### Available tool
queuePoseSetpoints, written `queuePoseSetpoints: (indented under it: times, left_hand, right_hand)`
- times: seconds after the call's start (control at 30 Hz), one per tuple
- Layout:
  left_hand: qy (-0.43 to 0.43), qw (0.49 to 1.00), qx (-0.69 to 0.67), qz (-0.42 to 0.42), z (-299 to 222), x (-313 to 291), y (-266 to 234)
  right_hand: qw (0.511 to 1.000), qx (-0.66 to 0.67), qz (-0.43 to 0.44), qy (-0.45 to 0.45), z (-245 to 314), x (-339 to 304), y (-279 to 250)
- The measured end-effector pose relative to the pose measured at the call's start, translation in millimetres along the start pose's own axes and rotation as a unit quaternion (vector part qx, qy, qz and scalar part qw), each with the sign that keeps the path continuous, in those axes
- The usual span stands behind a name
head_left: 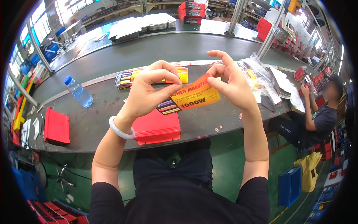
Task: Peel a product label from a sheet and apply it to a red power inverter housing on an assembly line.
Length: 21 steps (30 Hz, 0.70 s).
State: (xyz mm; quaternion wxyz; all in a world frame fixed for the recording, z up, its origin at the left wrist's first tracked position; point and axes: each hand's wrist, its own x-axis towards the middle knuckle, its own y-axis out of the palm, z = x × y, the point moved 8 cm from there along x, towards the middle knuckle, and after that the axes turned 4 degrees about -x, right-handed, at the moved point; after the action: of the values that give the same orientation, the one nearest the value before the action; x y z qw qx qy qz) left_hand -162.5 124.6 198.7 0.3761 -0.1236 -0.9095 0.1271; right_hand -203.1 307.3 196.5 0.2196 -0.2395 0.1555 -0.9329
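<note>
An orange and yellow printed label [201, 98] with a dark striped left end hangs tilted between my two hands. My right hand [233, 84] pinches its upper right corner between thumb and a bent finger, with the index finger raised. At its upper left edge, the thumb and index fingertip of my left hand [143, 91] come together in a pinch. Below the label, a red metal casing [158, 128] lies on the workbench near its front edge, partly covered by the label and my left wrist. Behind my left hand lies a stack of similar labels [126, 77].
To the left stand a second red casing [57, 127] and a water bottle [79, 92] with a blue cap. Clear plastic bags [261, 76] and white sheets [282, 84] lie at the right. A co-worker [320, 112] sits beyond them. A conveyor belt [179, 48] runs behind the bench.
</note>
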Motion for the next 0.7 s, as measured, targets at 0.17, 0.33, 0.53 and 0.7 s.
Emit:
queuePoseSetpoints:
  times: [0.17, 0.33, 0.53, 0.7]
  left_hand:
    - [0.01, 1.0, -0.009, -0.006, 0.0, -2.7, -2.9]
    - [0.013, 1.0, -0.015, -0.012, 3.4, -3.8, -6.4]
    - [0.013, 0.999, -0.026, -0.017, 6.2, -5.1, -9.5]
    - [0.01, 0.999, -0.032, -0.018, 6.7, -7.4, -12.2]
  right_hand:
    - [0.999, 0.04, 0.014, 0.014, -4.7, 2.3, 3.3]
    - [0.997, 0.065, 0.025, 0.019, -6.7, 3.9, 6.1]
    - [0.996, 0.084, 0.029, 0.024, -6.9, 3.8, 7.9]
    - [0.995, 0.092, 0.032, 0.031, -7.3, 3.8, 7.9]
